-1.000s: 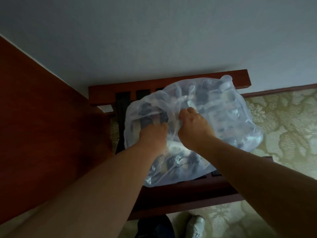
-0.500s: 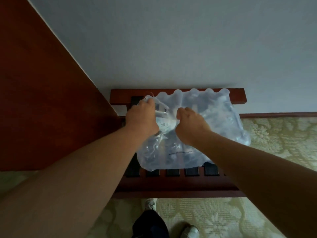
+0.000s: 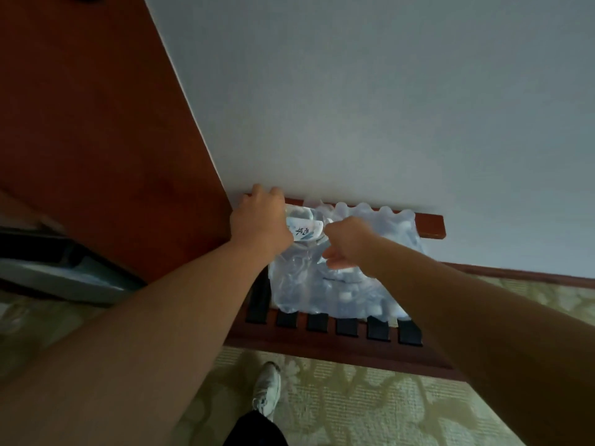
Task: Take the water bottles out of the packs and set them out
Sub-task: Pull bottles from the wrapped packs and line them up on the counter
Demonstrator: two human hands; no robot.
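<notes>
While the left hand (image 3: 260,226) curls round a labelled water bottle (image 3: 304,231) at the far left corner of the pack (image 3: 347,291), the right hand (image 3: 347,247) is fisted just beside it, pinching the clear film (image 3: 302,262) of the wrapping. The pack lies on the slatted wooden desk (image 3: 322,342), pushed up against the wall (image 3: 354,123). The step in hand looks like working one bottle out through the opening. Next, the left hand probably has to draw it clear while the right hand holds the film back, then stand it somewhere.
</notes>
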